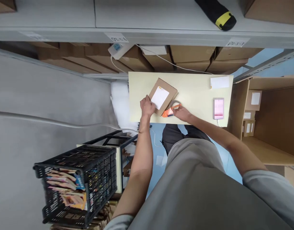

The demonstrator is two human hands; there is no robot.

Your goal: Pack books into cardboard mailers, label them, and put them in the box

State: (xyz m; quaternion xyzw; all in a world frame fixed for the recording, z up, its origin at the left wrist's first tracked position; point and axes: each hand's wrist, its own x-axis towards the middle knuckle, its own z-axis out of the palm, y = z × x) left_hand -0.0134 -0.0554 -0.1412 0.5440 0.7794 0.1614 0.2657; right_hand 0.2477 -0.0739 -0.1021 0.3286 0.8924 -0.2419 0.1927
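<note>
A flat cardboard box (169, 91) with a white label (159, 97) lies at an angle on the cream table (197, 95). My left hand (147, 106) grips its left side, with the fingers over the edge near the label. Close to the box's lower right corner is an orange tape dispenser (168, 112) with a roll of tape on it. My right hand (181, 113) is closed around the dispenser's right end. The dispenser appears to touch or nearly touch the box; I cannot tell which.
At the table's right lie a phone with a pink screen (218, 108) and a white paper slip (219, 82). A shelf (161, 35) with boxes and a power strip (120, 49) spans the back. A black crate (99, 172) stands lower left, a large open carton (276, 121) right.
</note>
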